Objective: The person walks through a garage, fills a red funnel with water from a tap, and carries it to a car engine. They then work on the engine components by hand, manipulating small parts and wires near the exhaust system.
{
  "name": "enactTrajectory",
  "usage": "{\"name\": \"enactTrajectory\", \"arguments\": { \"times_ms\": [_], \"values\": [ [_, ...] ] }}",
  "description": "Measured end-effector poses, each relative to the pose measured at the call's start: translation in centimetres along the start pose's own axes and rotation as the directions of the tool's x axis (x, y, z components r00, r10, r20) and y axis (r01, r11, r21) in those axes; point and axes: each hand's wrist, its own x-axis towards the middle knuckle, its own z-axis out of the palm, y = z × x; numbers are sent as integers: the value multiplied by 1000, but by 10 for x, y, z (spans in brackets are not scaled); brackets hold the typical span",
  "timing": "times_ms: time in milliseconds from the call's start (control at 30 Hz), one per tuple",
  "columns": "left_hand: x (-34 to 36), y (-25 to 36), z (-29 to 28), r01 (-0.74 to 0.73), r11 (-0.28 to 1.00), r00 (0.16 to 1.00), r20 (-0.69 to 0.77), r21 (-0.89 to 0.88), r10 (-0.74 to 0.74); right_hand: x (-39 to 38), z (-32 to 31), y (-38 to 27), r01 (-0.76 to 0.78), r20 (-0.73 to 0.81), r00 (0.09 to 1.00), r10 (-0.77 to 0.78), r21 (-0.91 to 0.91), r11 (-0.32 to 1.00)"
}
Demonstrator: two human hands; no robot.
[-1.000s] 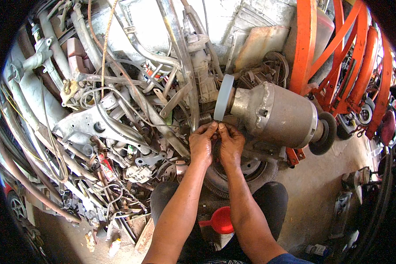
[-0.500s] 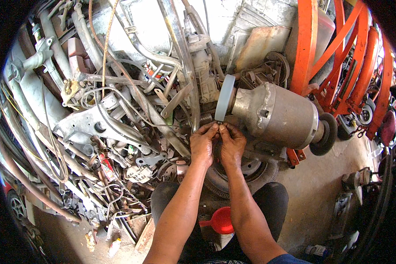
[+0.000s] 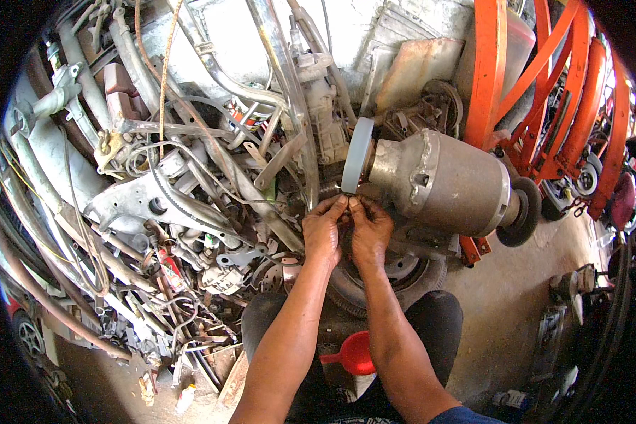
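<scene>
My left hand (image 3: pixel 324 227) and my right hand (image 3: pixel 367 227) meet thumb to thumb, fingertips closed on a small dark piece (image 3: pixel 348 197) that is mostly hidden. They hold it at the lower edge of a pale blue-grey grinding wheel (image 3: pixel 357 154); whether it touches the wheel I cannot tell. The wheel is on the left end of a grimy metal motor (image 3: pixel 449 180), which has a dark wheel (image 3: pixel 521 212) on its right end. Below my hands, a tyre (image 3: pixel 420 284) with a steel rim lies under the motor's mount.
Piled metal pipes, arms and car parts (image 3: pixel 141 201) fill the left and back against a white wall (image 3: pixel 346 28). Orange steel frames (image 3: pixel 487 71) stand at the right. A red plastic dipper (image 3: pixel 357 353) sits between my knees, above a concrete floor (image 3: pixel 502 318).
My hands hold nearly the same pinched position at the wheel. The whole view has shifted very slightly; nothing else has visibly moved.
</scene>
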Motion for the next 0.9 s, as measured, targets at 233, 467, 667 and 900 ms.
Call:
{"name": "enactTrajectory", "arguments": {
  "times_ms": [233, 467, 667, 900],
  "values": [
    [-3, 4, 3, -23, 998, 999, -21, 64, 24, -1, 2, -4, -51, 3, 999, 50, 36, 998],
    [-1, 2, 3, -23, 997, 999, -38, 78, 26, 1, 1, 2, -47, -7, 999, 47, 33, 998],
    [-1, 1, 2, -26, 997, 1000, -14, 79, 27, 0, 2, 2, -66, -14, 998, 67, 69, 995],
    [-2, 0, 2, -7, 1000, 1000, 25, 5, 7, 3, 0, 15, 4, -26, 1000, -3, 58, 998]
  ]
}}
